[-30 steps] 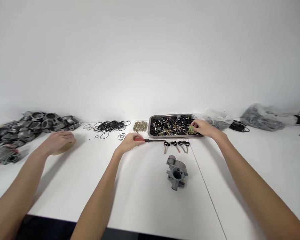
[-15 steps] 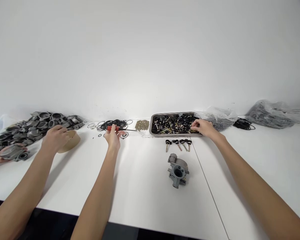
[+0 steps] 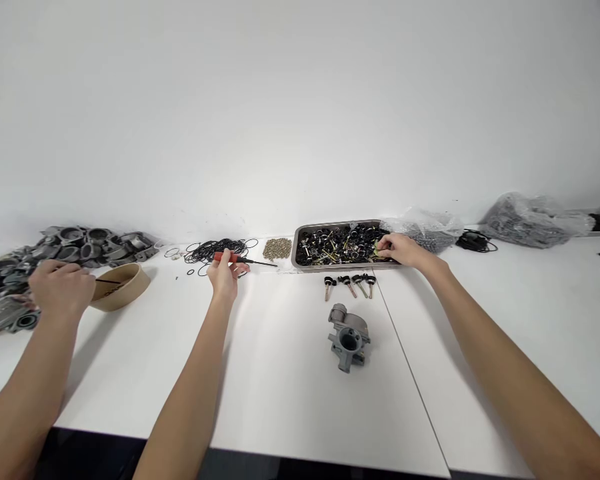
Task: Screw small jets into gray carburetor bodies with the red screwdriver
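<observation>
My left hand [image 3: 223, 275] is closed around the red handle of a screwdriver [image 3: 235, 259], its thin dark shaft pointing right. The fingers of my right hand [image 3: 397, 250] are pinched at the right end of a metal tray [image 3: 340, 269], with a small yellow-green part [image 3: 379, 251] between them. Small black, silver and brass-coloured parts fill the tray. In front of it lie several black-topped parts with metal stems [image 3: 349, 286] in a row. Nearer to me, a grey metal carburetor body [image 3: 349, 338] stands on the white table.
Black rubber rings [image 3: 215, 251] and a heap of small brass pieces [image 3: 277, 249] lie along the wall. At left, a co-worker's hand [image 3: 63, 288] holds a thin dark tool by a tan bowl [image 3: 125, 293]; behind is a pile of grey castings [image 3: 90, 247]. Plastic bags [image 3: 530, 220] lie right.
My right hand now has a yellow-green part between its fingertips. My left hand keeps the screwdriver nearly in place. The co-worker's hand has moved left, off the bowl. The view has shifted slightly.
</observation>
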Demonstrator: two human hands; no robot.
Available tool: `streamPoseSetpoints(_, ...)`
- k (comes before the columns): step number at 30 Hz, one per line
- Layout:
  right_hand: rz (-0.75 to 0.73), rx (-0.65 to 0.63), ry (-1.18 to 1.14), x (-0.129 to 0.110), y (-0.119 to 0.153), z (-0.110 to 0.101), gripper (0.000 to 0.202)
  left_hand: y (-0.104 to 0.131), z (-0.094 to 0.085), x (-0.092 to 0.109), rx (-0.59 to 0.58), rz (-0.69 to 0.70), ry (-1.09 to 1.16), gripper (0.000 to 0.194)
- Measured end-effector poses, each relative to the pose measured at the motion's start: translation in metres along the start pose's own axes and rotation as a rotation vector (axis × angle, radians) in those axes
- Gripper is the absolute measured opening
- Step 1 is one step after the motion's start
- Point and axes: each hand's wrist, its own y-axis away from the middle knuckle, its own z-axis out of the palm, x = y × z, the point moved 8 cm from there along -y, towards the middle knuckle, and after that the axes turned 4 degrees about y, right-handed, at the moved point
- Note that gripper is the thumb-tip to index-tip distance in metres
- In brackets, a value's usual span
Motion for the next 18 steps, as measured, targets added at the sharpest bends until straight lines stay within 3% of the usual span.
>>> streamPoseSetpoints(9, 0.033, 0.03, -0.111, -0.006, 0.006, -0.014, 0.007, -0.007, -0.009, -0.013, 0.071, -0.058, 0.015, 0.031)
streamPoseSetpoints(14, 0.012, 0.05, -0.167, -0.034, 0.014, -0.036, 0.013, -0.008, -0.011, -0.015, 0.086, -0.058, 0.031, 0.031)
streamPoseSetpoints(18, -0.069, -0.025, -0.36, -0.068, 0.023, -0.042, 0.017, -0.009, -0.014, -0.018, 0.12, -0.068, 0.042, 0.03)
